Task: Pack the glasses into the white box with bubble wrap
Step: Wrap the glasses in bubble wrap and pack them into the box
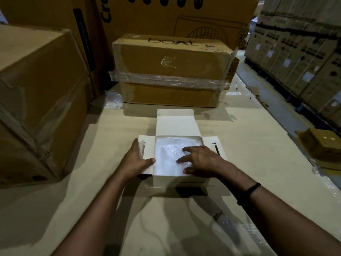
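Bubble wrap [166, 156] filled white box [175, 124]; glasses unseen, presumably beneath, fragile. Right hand [200, 161] pressed wrap, fingers spread; left hand [134, 161] pinched left flap. Soft padding: press lightly, lift by box walls.

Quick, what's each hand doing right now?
Left hand: pinches the left flap of the white box.
Right hand: open, pressing the bubble wrap inside.

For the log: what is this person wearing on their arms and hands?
Both forearms are bare, no sleeves showing. The left hand and right hand are ungloved. The only item worn is a thin dark band round the right wrist.
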A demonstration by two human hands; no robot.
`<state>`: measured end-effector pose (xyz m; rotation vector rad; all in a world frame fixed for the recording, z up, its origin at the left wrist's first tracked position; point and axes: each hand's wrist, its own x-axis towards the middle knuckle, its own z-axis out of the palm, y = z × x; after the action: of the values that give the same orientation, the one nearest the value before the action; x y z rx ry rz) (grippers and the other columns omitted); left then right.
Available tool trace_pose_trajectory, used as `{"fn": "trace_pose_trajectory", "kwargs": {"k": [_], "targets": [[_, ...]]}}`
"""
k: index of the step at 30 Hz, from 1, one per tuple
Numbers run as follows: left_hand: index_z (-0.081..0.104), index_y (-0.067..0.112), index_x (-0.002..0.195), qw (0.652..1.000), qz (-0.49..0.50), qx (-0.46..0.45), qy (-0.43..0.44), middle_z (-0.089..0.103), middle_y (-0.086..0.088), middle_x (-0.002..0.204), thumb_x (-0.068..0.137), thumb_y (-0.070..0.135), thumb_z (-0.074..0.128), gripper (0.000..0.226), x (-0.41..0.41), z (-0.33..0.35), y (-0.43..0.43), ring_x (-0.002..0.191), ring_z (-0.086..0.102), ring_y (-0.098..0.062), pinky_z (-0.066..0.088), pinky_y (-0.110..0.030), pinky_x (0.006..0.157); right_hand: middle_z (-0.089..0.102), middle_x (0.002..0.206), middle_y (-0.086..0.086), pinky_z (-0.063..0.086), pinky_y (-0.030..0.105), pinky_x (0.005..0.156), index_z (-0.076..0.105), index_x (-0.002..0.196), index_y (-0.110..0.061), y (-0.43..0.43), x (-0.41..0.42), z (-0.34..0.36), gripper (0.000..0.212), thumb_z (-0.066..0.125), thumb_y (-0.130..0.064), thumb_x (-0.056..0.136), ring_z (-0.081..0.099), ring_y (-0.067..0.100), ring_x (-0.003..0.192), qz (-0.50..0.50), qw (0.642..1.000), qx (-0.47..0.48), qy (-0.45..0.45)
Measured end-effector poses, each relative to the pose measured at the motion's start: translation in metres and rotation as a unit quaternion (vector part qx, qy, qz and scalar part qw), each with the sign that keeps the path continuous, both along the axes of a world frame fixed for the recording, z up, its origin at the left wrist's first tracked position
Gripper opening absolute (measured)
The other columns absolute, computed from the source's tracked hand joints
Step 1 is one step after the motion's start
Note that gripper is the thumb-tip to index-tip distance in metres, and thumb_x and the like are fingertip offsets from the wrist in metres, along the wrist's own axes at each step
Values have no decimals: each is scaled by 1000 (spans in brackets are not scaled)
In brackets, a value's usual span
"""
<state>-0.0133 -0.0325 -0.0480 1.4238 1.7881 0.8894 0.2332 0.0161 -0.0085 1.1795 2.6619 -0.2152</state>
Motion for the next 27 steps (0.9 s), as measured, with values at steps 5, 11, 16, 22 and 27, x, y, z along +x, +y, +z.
{"fn": "trace_pose_trajectory", "kwargs": {"k": [5,11,16,22,27], "targets": [[42,28,135,1000,19,16,-16,56,8,130,63,42,80,83,2,3,-6,117,56,-19,49,-33,88,30,157,-3,28,36,111,45,138,-46,11,0,4,58,59,-60,84,32,16,141,-5,999,-41,5],[-1,28,155,861,-198,-3,469,-2,2,164,69,69,69,118,22,40,13,150,-2,-22,-8,-55,116,24,158,-4,27,37,115,25,149,-38,32,0,24,106,76,-67,61,27,21,143,-45,996,-69,-16],[16,19,153,789,-277,-63,545,23,-5,159,60,65,77,120,45,42,42,144,18,-26,9,-53,116,25,158,-4,24,46,113,14,151,-33,45,-12,5,121,72,-75,53,32,21,141,-24,992,-32,-117],[23,16,148,769,-255,-51,585,33,-8,154,58,64,78,116,55,33,48,141,21,-30,12,-53,114,34,153,1,23,47,111,20,148,-24,37,-9,-12,111,69,-70,60,37,22,136,-5,998,32,-57],[19,17,150,774,-253,-54,577,30,-7,155,59,62,77,116,50,28,46,143,17,-30,11,-54,114,33,153,3,16,44,115,33,141,-41,30,9,-11,77,62,-64,74,31,21,140,45,998,37,0]]}}
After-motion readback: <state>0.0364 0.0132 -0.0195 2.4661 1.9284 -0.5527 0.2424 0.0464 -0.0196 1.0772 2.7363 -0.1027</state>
